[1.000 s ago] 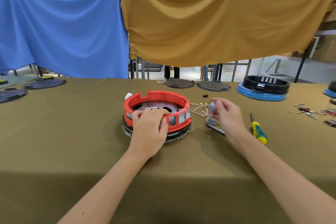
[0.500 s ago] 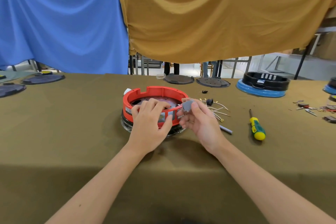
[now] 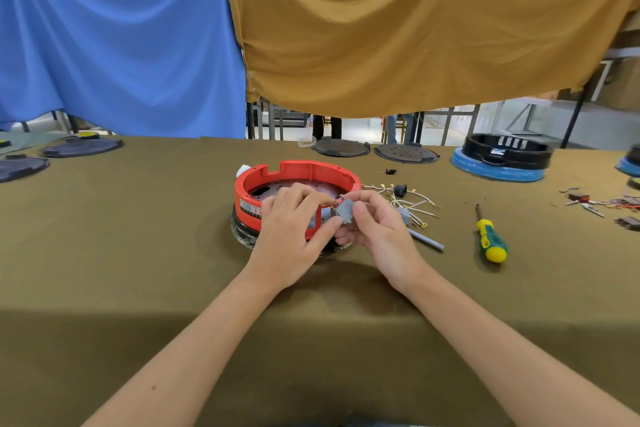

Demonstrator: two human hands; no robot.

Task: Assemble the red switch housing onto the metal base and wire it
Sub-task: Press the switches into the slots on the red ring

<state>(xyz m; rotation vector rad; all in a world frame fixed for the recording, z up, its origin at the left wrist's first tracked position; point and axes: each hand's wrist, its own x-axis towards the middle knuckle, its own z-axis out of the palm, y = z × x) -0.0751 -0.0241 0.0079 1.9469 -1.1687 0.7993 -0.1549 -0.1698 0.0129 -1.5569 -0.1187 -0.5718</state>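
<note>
A grey part [image 3: 344,211] is pinched by both hands' fingers, left hand [image 3: 289,236] and right hand [image 3: 375,230], over the housing [image 3: 298,172] on the bench [image 3: 138,253]; housing front hidden. Wires [image 3: 412,204], possibly loose, and screwdriver [image 3: 491,240] lie right.

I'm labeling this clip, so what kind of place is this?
Probably a factory assembly bench: a cloth-covered table with a red housing, loose wires, a screwdriver and similar black units.

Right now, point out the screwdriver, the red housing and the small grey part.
screwdriver [image 3: 490,241]: head view, on its green-and-yellow handle.
red housing [image 3: 304,168]: head view, far rim.
small grey part [image 3: 345,210]: head view, its face.
</note>
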